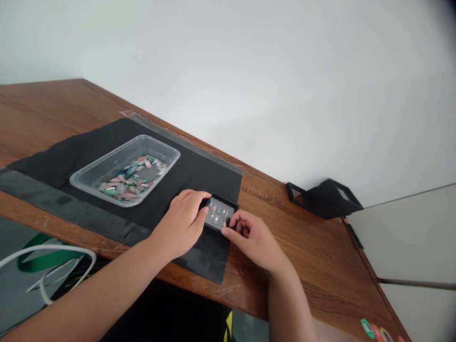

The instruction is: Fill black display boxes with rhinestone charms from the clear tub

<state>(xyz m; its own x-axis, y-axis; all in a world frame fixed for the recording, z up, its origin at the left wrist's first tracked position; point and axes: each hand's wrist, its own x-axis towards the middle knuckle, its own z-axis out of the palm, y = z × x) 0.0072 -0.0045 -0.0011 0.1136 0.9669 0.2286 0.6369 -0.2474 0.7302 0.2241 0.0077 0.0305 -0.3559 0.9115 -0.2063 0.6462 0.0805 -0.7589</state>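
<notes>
A: Quick rundown pls. Where's the small black rectangular tray w/ the raised rim (225, 201)?

B: Betw. the two hands, at the right end of the flat black sheet (203, 172). A few tiny pale and pink shiny bits (215, 218) show in it. Can't tell if there's a clear cover over them.

A: And what could go wrong?

B: Mainly a tip or slide, I'd say. Left hand (183, 221) is on one end, right hand (257, 239) at the opp. near corner. Uneven push = tray skids or tilts, bits scatter if loose. A knuckle brushing inside could shift 'em too.

A: Anything else close?

B: Clear rectangular plastic tub (98, 173), left of & beyond the left hand, w/ loose pink, green and white pieces (123, 186). A left elbow or wrist swung out could knock it. Brown wooden table (320, 256) is bare just right of the right hand, so strays could roll there.

A: Hand pose?

B: Left: palm down, index along the far corner, thumb at the left edge, apart; touching, but can't tell if it's a firm grip. Right: fingers curled, thumb & index close tog. by the near right corner. Can't tell if they pinch a bit, the rim, or nothing.
</notes>
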